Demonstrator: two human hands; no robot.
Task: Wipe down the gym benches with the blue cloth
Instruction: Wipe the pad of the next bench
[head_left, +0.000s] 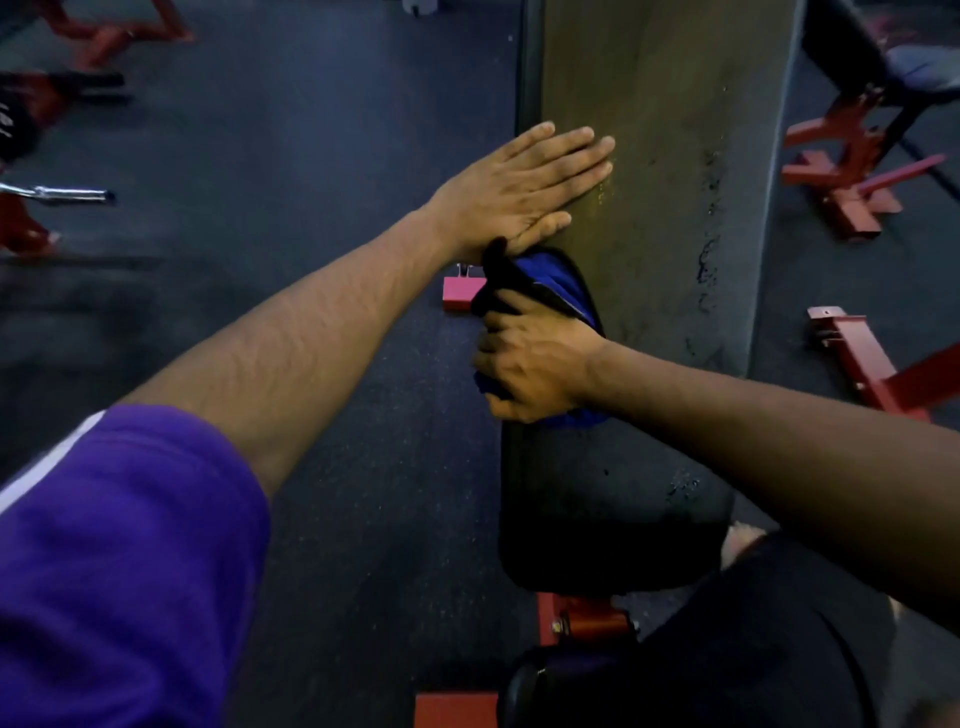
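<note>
Cloth (558, 275) — blue, bunched in right hand (535, 358)

Red machine frames (852, 171) and a chrome barbell end (67, 193) stand on dark rubber flooring (311, 156).

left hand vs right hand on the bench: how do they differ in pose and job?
The left hand lies flat, fingers straight, on the bench pad; the right hand is curled, gripping the blue cloth. The left hand holds nothing; the right hand holds the cloth at the pad's left edge. The left hand sits farther up the pad than the right hand. Both touch the same bench.
</note>
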